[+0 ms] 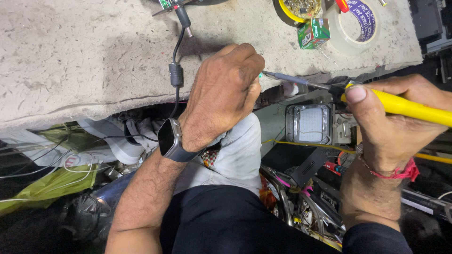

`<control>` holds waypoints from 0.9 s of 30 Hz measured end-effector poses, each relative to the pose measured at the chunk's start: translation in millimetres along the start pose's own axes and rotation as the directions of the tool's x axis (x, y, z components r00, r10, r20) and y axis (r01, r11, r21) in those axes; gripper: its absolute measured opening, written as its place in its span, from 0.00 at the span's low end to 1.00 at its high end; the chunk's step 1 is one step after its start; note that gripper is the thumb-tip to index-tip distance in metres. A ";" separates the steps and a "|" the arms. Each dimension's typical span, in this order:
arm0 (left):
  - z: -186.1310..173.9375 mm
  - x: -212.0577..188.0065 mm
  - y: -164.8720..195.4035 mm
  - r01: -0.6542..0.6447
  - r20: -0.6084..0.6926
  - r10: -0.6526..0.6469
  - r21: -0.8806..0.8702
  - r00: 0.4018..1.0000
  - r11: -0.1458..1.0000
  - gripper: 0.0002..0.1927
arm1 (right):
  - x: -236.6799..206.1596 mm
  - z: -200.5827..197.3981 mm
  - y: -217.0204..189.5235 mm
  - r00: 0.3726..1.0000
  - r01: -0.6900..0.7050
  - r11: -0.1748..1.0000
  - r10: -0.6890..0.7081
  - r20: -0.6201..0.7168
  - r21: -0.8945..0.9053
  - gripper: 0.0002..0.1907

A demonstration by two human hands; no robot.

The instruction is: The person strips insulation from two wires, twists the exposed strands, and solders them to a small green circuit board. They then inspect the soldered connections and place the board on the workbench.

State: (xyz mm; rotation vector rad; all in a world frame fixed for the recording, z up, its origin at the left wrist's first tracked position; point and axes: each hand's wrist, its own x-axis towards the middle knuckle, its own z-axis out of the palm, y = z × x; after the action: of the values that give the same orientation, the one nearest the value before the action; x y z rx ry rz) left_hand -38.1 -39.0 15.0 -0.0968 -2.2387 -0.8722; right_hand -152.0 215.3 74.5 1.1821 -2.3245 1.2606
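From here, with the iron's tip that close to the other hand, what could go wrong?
1. The soldering iron in the right hand points its tip straight at the left hand, which pinches a small part at the bench edge; a slip might burn the fingers.
2. The part is so small that the grip may shift under the tip's push.
3. The black cable lies beside the left hand and might be snagged or scorched.
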 end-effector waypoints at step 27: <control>-1.3 2.1 1.3 0.028 0.014 -0.028 0.034 1.000 0.999 0.07 | -39.6 5.2 52.9 0.945 0.096 0.911 0.043 -0.324 0.401 0.19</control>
State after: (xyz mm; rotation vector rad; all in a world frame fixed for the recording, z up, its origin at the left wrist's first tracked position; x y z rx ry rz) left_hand -38.4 -39.2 17.8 -0.0558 -2.2722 -0.8506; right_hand -165.5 248.5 18.6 1.0108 -1.8486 1.8444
